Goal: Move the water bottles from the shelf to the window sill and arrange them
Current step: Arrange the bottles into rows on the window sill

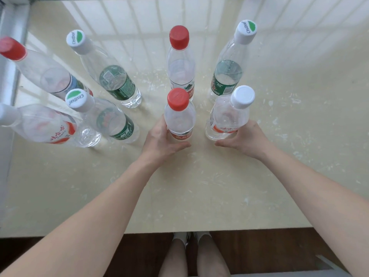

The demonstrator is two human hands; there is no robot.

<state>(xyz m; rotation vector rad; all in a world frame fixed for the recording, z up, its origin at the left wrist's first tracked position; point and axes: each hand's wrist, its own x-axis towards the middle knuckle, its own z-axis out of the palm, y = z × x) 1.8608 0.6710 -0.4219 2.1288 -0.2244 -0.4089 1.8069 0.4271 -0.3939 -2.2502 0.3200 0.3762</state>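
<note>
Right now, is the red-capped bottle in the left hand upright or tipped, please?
Upright: the red-capped bottle stands cap-up in the left hand; its base is hidden by the hand.

Clear glossy plastic bottles (180, 118) stand on a smooth, polished stone-like sill (199, 186).

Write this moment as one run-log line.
left hand: grips red-cap bottle | right hand: grips white-cap bottle | state: both standing on window sill

"Cestbon" on far-left white cap (75, 38), far-right white cap (247, 27), near-left white cap (75, 97), red label (60, 134) script unreadable
</note>
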